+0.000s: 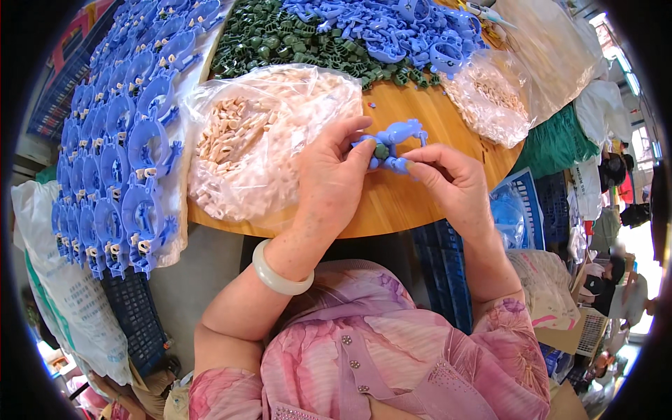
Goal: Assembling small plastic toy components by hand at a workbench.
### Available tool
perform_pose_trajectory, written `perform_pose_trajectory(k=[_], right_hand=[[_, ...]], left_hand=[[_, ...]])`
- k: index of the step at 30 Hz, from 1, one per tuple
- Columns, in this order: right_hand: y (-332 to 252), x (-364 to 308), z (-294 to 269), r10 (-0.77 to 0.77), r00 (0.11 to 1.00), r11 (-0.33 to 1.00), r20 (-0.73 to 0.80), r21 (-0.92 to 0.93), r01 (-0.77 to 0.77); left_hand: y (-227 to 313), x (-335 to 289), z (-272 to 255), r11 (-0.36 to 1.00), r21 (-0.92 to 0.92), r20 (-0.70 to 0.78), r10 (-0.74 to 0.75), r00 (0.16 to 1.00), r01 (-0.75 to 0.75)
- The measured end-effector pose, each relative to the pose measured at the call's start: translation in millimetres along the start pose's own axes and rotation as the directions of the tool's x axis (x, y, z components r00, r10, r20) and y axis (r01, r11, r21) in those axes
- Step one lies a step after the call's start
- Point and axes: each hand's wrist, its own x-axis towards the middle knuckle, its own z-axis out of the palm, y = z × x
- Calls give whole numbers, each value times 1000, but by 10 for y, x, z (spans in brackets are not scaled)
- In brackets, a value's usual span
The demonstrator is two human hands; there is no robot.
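Observation:
Over the wooden table (pixel 399 203), a blue plastic toy figure part (pixel 400 131) with a small dark green piece (pixel 381 150) on it is between my two hands. My left hand (pixel 334 164) grips it from the left, fingers closed around the green piece's side. The thumb and fingertips of my right hand (pixel 451 175) pinch its lower right end. My fingers hide part of its shape. Beside my left hand lies an open clear plastic bag (pixel 301 87) filled with small beige plastic pieces (pixel 234 133).
Rows of blue ring-shaped assemblies (pixel 147 150) cover a board at the left. Behind the bag are heaps of dark green parts (pixel 280 42) and blue parts (pixel 378 28). A smaller bag of beige pieces (pixel 490 98) sits at the right edge. Dark blue crates (pixel 448 273) stand below the table.

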Motion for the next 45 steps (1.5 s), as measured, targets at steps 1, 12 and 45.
perform_pose_trajectory(k=[1, 12, 45], right_hand=[[3, -2, 3, -4, 1000, 1000, 1, 0, 4], [-53, 3, 2, -101, 995, 957, 3, -273, 98], [-62, -8, 9, -441, 887, 620, 133, -669, 409]], left_hand=[[1, 1, -1, 1000, 12, 1, -1, 1000, 1], [-21, 14, -5, 998, 53, 10, 17, 1000, -18], [-16, 3, -5, 993, 119, 14, 3, 1000, -4]])
